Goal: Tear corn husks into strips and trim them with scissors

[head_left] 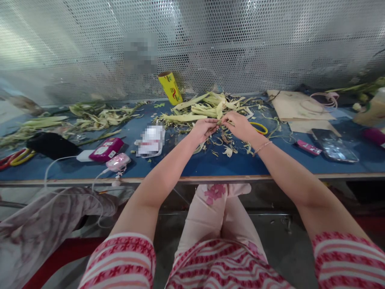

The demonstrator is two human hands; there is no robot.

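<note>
My left hand (pixel 203 128) and my right hand (pixel 239 124) meet over the blue table (pixel 210 162), fingers pinched together on a small greenish piece of husk (pixel 220 121) between them. Just behind them lies a pile of pale yellow-green corn husks (pixel 207 107). Husk scraps (pixel 225 146) are scattered under and around my hands. A thin bracelet sits on my right wrist.
A yellow roll (pixel 170 87) stands at the back by the perforated metal screen. More husks (pixel 90 116) lie at left, with a pink power bank (pixel 106 149), a small pink device (pixel 118 161) and a black pouch (pixel 49 144). A phone (pixel 333 145), cardboard (pixel 297 106) and yellow ring (pixel 260 127) lie right.
</note>
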